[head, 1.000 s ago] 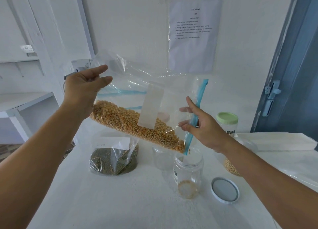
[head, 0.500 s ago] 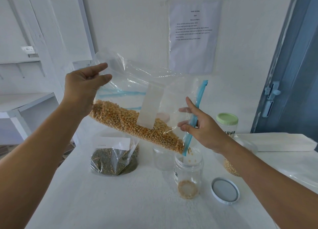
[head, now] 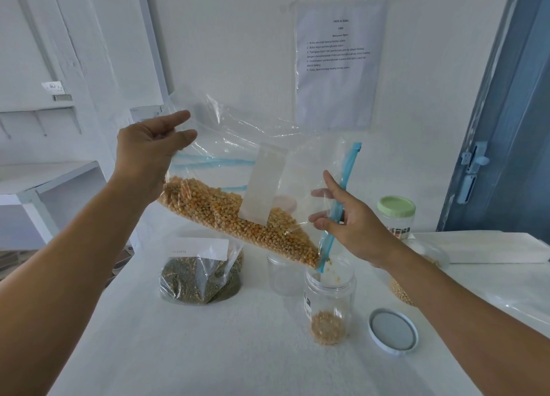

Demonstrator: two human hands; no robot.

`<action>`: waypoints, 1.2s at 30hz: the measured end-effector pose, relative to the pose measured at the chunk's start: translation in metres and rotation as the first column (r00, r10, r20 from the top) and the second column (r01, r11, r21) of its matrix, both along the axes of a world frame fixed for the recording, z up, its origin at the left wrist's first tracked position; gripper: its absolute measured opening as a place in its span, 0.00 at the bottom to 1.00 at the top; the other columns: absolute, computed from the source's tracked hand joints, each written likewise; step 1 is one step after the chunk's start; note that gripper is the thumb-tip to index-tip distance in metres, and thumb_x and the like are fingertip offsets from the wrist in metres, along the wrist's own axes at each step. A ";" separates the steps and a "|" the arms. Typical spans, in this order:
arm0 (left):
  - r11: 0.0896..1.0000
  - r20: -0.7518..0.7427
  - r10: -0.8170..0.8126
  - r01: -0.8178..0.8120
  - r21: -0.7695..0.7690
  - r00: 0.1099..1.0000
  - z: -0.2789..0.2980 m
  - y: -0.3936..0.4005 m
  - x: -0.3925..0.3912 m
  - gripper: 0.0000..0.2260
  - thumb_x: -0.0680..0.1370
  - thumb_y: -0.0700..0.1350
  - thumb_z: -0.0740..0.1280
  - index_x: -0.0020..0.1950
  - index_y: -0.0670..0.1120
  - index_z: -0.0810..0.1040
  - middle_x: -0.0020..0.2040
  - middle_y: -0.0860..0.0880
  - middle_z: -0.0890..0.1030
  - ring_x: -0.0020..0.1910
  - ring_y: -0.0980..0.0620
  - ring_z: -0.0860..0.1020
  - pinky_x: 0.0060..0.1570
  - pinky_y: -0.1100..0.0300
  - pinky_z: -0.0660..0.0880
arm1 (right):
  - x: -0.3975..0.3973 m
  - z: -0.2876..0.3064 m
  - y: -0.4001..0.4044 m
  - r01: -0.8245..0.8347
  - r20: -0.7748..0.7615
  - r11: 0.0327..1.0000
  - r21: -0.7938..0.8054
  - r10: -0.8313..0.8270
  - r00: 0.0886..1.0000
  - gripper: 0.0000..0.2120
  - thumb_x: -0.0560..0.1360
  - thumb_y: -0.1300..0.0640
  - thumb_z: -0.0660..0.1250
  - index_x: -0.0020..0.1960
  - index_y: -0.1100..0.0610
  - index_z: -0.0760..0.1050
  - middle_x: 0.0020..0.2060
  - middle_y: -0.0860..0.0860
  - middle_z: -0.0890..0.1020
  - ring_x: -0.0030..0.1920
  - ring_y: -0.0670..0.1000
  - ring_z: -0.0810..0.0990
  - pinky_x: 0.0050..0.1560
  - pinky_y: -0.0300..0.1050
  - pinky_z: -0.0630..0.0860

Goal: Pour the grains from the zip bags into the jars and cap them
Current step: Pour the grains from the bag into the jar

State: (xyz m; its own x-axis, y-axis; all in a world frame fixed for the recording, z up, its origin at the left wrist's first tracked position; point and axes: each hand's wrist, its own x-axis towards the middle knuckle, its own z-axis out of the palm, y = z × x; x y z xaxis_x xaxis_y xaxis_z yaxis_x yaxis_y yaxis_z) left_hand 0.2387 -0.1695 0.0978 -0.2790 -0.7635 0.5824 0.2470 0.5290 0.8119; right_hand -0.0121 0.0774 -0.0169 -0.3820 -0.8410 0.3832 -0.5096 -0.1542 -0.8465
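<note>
Corn bag slanted above open jar, long axis sloping from raised left hand, gripping the closed end, down to right hand, pinching the blue zip edge just over the jar mouth. Kernels dropping in; nearer the jar: right hand.

white table, open jar, loose lid, green-grain bag, capped jar

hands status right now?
Left hand: holding the corn zip bag by its raised bottom end.
Right hand: pinching the bag's blue zip edge.
</note>
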 end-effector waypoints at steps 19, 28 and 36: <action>1.000 -0.001 0.012 -0.012 0.003 1.000 0.005 0.000 -0.002 0.18 0.71 0.39 0.81 0.60 0.48 0.87 0.35 0.62 0.81 0.47 0.54 0.79 0.67 0.55 0.77 | -0.001 0.000 0.000 0.001 -0.008 1.000 -0.021 -0.001 1.000 0.41 0.80 0.69 0.68 0.80 0.39 0.53 0.68 0.41 0.75 0.57 0.50 0.85 0.63 0.39 0.78; 1.000 0.011 0.005 -0.005 0.008 1.000 0.004 0.006 -0.006 0.19 0.72 0.37 0.80 0.62 0.46 0.86 0.34 0.62 0.80 0.45 0.55 0.78 0.68 0.54 0.76 | -0.003 -0.003 0.002 0.007 0.009 1.000 -0.012 -0.007 1.000 0.41 0.80 0.70 0.68 0.82 0.43 0.53 0.68 0.42 0.76 0.56 0.50 0.86 0.58 0.35 0.79; 1.000 0.012 0.008 -0.008 -0.001 1.000 0.009 0.012 -0.007 0.18 0.73 0.37 0.79 0.62 0.46 0.86 0.34 0.61 0.80 0.45 0.54 0.78 0.68 0.55 0.77 | -0.003 -0.001 0.003 0.018 0.001 1.000 -0.013 -0.018 1.000 0.41 0.80 0.69 0.68 0.82 0.41 0.53 0.68 0.42 0.76 0.57 0.50 0.86 0.62 0.39 0.79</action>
